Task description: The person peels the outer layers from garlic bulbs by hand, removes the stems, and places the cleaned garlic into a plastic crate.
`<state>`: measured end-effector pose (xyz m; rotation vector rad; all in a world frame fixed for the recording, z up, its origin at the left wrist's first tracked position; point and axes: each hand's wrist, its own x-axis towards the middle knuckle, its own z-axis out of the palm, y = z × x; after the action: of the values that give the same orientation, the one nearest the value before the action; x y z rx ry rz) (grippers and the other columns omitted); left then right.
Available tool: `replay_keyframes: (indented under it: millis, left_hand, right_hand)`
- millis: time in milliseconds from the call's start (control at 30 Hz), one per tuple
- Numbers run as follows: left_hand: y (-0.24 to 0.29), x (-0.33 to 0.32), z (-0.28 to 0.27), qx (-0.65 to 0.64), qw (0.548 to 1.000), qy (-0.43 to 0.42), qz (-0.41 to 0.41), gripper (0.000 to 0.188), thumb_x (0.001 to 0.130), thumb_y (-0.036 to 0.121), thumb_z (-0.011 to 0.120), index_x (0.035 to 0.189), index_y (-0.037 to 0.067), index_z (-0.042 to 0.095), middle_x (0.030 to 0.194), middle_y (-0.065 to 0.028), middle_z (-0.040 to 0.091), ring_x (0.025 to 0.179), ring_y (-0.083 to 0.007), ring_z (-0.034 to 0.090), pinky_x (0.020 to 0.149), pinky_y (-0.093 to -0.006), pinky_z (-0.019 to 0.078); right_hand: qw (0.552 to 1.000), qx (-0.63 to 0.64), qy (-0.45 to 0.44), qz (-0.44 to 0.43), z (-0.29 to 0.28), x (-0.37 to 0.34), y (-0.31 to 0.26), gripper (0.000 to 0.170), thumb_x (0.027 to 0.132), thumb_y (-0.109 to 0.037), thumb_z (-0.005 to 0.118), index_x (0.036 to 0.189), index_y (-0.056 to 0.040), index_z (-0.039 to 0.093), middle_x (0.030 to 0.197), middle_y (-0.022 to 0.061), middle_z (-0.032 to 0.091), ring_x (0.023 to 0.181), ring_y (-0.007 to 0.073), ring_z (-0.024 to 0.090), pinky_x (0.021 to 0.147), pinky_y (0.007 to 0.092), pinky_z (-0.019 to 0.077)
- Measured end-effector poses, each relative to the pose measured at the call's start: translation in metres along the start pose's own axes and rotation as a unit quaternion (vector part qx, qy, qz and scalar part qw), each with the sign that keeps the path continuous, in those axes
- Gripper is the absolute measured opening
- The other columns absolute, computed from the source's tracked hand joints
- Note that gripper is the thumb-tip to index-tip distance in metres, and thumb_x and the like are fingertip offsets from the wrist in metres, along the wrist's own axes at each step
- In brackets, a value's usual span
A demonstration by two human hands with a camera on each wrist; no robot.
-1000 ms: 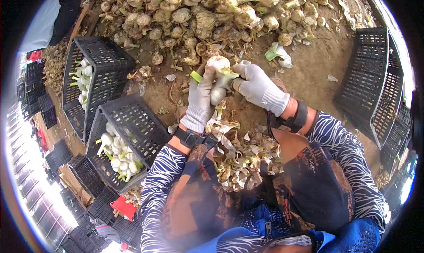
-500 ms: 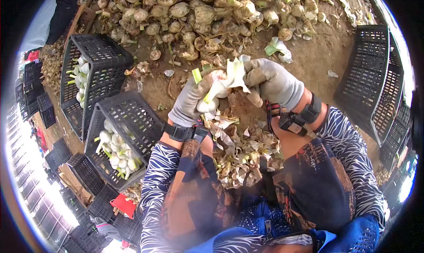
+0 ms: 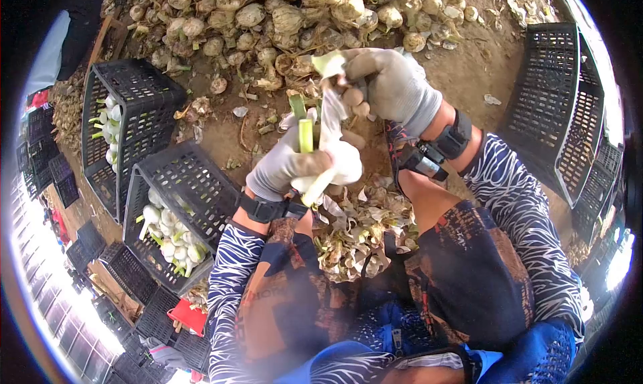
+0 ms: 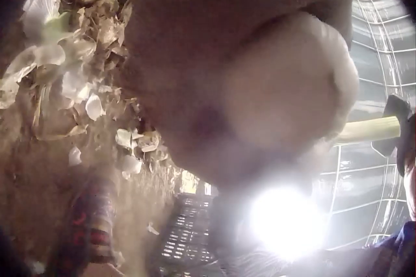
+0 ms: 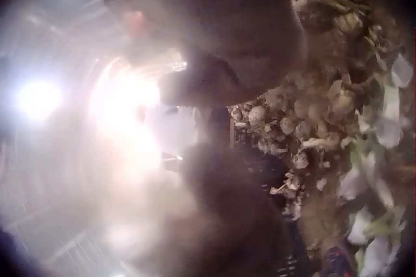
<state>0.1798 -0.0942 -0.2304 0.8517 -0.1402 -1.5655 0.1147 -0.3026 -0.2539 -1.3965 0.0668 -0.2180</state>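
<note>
Papery peelings [image 3: 362, 243] are heaped low at 5 o'clock, I'd guess because scraps just drop there. Next out, at 10, the left hand [image 3: 288, 166] has its fingers wrapped round white garlic [image 3: 345, 162] near dead centre, a few stems [image 3: 306, 136] poking out; probably bunched so one grip steadies the lot. At 1 o'clock the right hand's [image 3: 392, 83] fingers are curled, pinching a pale skin strip [image 3: 329, 64], seemingly raised for better pull. Then a black crate [image 3: 191, 186] around 8 holds clean bulbs [image 3: 177, 243], likely kept within reach. Farthest, the dirty pile [image 3: 281, 22] spreads across 12, presumably so either hand can grab.
</note>
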Motion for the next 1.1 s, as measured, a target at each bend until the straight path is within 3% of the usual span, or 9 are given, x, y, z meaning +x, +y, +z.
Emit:
replay_keyframes:
  millis: [100,233,467,667,733,800,900,1033,1100]
  left_hand:
    - [-0.007,0.004,-0.005,0.014,1.000,-0.003,0.021,0.047,0.074,0.028,0.079,0.105,0.001,0.056,0.092,-0.0122,0.063,0.083,-0.0203,0.064,0.073,-0.0347,0.0547]
    - [-0.023,0.012,-0.033,-0.016,0.990,0.106,0.089,0.038,0.094,0.034,0.055,0.109,-0.001,0.056,0.099,-0.0119,0.063,0.091,-0.0196,0.063,0.082,-0.0330,0.0534]
    - [-0.012,0.027,-0.026,-0.083,0.965,0.240,0.068,0.039,0.099,0.036,0.043,0.120,0.004,0.052,0.100,-0.0085,0.064,0.085,-0.0162,0.064,0.073,-0.0272,0.0555]
    - [-0.063,0.039,-0.088,0.280,0.935,0.199,0.088,0.030,0.095,0.032,0.048,0.093,0.004,0.058,0.088,-0.0109,0.064,0.065,-0.0219,0.065,0.052,-0.0327,0.0511]
    - [-0.052,0.037,-0.050,0.778,0.593,0.023,-0.207,0.035,0.083,0.030,0.056,0.100,0.001,0.066,0.097,-0.0196,0.067,0.091,-0.0312,0.066,0.079,-0.0405,0.0516]
    - [-0.034,0.020,-0.022,0.790,0.546,-0.040,-0.276,0.054,0.075,0.049,0.066,0.102,0.003,0.066,0.103,-0.0159,0.067,0.096,-0.0304,0.065,0.085,-0.0386,0.0502]
    - [-0.019,0.016,-0.033,0.754,0.586,0.043,-0.295,0.073,0.071,0.054,0.068,0.122,0.003,0.057,0.114,-0.0172,0.063,0.106,-0.0297,0.061,0.090,-0.0376,0.0480]
    - [-0.004,0.011,-0.025,0.220,0.942,0.207,0.146,0.085,0.072,0.019,0.082,0.142,0.007,0.035,0.112,-0.0062,0.062,0.098,-0.0141,0.060,0.081,-0.0266,0.0497]
    - [-0.011,0.021,-0.020,0.094,0.948,0.222,0.208,0.065,0.078,0.009,0.076,0.136,0.008,0.044,0.104,-0.0015,0.062,0.087,-0.0074,0.057,0.072,-0.0204,0.0482]
  right_hand:
    - [0.948,-0.063,-0.152,0.274,0.001,0.018,-0.004,0.027,0.086,-0.023,0.059,0.101,-0.0022,0.066,0.087,0.0133,0.066,0.067,0.0174,0.065,0.057,0.0291,0.0545]
    - [0.928,-0.332,0.052,0.161,-0.011,0.018,0.000,0.044,0.084,-0.032,0.062,0.118,-0.0028,0.057,0.089,0.0164,0.066,0.078,0.0197,0.067,0.065,0.0318,0.0530]
    - [0.863,-0.459,-0.198,-0.071,0.031,-0.017,-0.029,0.041,0.069,-0.003,0.069,0.107,-0.0161,0.062,0.124,0.0088,0.053,0.091,0.0305,0.065,0.075,0.0341,0.0557]
    - [0.971,0.103,0.139,0.164,0.016,-0.002,-0.012,0.015,0.089,-0.013,0.063,0.097,-0.0020,0.067,0.088,0.0062,0.066,0.074,0.0156,0.064,0.066,0.0300,0.0537]
    - [0.906,0.294,0.208,0.222,0.003,0.007,-0.010,0.019,0.092,-0.017,0.060,0.102,-0.0014,0.065,0.083,0.0068,0.066,0.068,0.0155,0.063,0.060,0.0301,0.0521]
    - [0.893,0.310,0.220,0.239,-0.005,0.007,-0.003,0.022,0.094,-0.021,0.056,0.105,-0.0034,0.063,0.085,0.0059,0.066,0.067,0.0160,0.062,0.057,0.0310,0.0509]
    - [0.875,0.334,0.224,0.270,-0.005,0.001,0.003,0.026,0.094,-0.028,0.054,0.104,-0.0061,0.065,0.087,0.0048,0.066,0.067,0.0156,0.060,0.055,0.0306,0.0493]
    - [0.908,0.221,0.228,0.274,0.009,0.000,0.017,0.026,0.092,-0.025,0.057,0.104,-0.0045,0.066,0.087,0.0012,0.065,0.070,0.0100,0.058,0.060,0.0270,0.0473]
    - [0.948,0.033,0.146,0.281,0.031,0.002,-0.005,0.033,0.092,-0.029,0.058,0.105,0.0006,0.066,0.089,0.0015,0.065,0.077,0.0096,0.059,0.069,0.0253,0.0474]
